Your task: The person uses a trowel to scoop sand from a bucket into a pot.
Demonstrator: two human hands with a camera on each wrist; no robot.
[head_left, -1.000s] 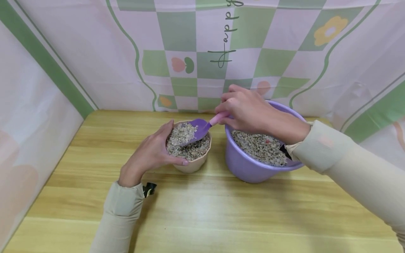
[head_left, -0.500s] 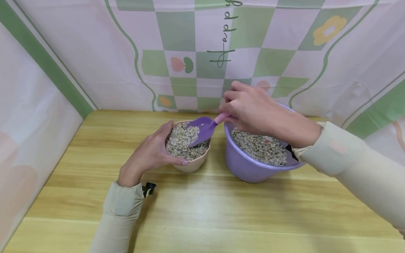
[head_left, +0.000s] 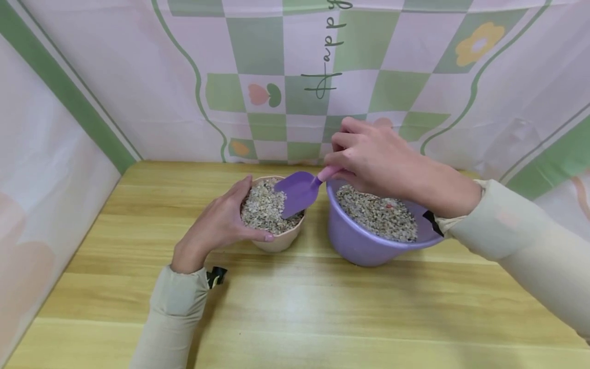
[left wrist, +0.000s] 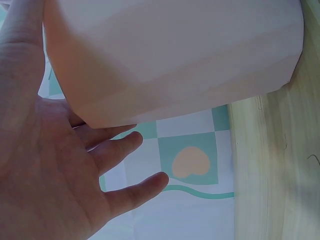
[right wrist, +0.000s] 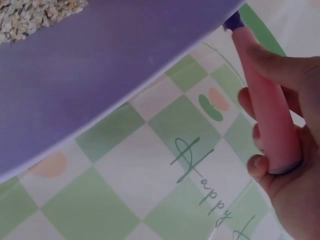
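Note:
A cream faceted pot [head_left: 278, 243], heaped with coarse grey-beige grit [head_left: 264, 205], stands on the wooden table. My left hand [head_left: 213, 225] holds it from the left, thumb along the front and fingers around the back; in the left wrist view some fingers stick out below the pot [left wrist: 190, 60]. My right hand [head_left: 369, 156] grips the pink handle [right wrist: 270, 110] of a small purple shovel [head_left: 301, 193]. The shovel's blade hangs tilted over the pot's right rim, its face bare of grit. Right of the pot is a purple bucket [head_left: 357, 246], partly under my right forearm.
More grit [head_left: 380, 215] with a small red bit lies inside the bucket. A pale cloth with green checks [head_left: 255, 46] hangs behind the table's back edge, and further cloth walls rise at both sides. Bare wood of the table [head_left: 295, 312] stretches in front.
The shovel has drawn back to the right with my right hand, and the grit on its blade has slid into the pot. My left hand and the pot have stayed put.

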